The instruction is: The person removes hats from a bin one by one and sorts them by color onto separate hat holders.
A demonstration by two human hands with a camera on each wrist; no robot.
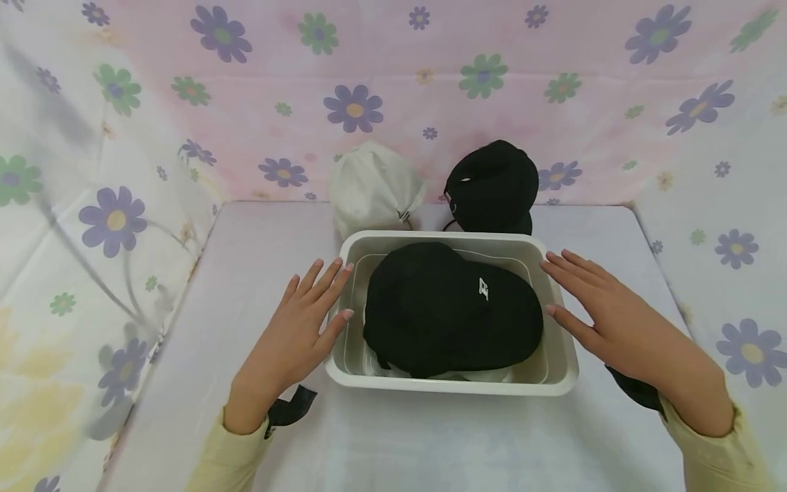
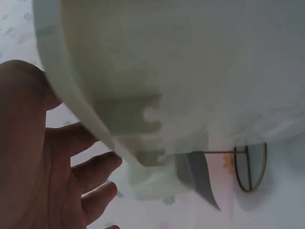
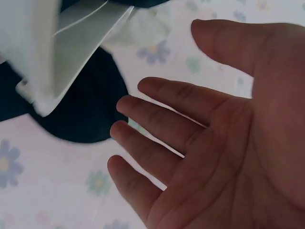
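The white plastic tub (image 1: 451,387) lies between the two hands, its long axis running from left hand (image 1: 289,335) to right hand (image 1: 621,321). Both hands are spread wide, fingers extended, gripping nothing. The left looks nearer, by the rim, though I can't tell if it touches. Inside, a black cap (image 1: 430,314) has its white logo toward the right hand.

2 arms (image 1: 247,403) angled inward, left fingers (image 1: 324,281) straight and spread, right fingers (image 1: 565,276) straight
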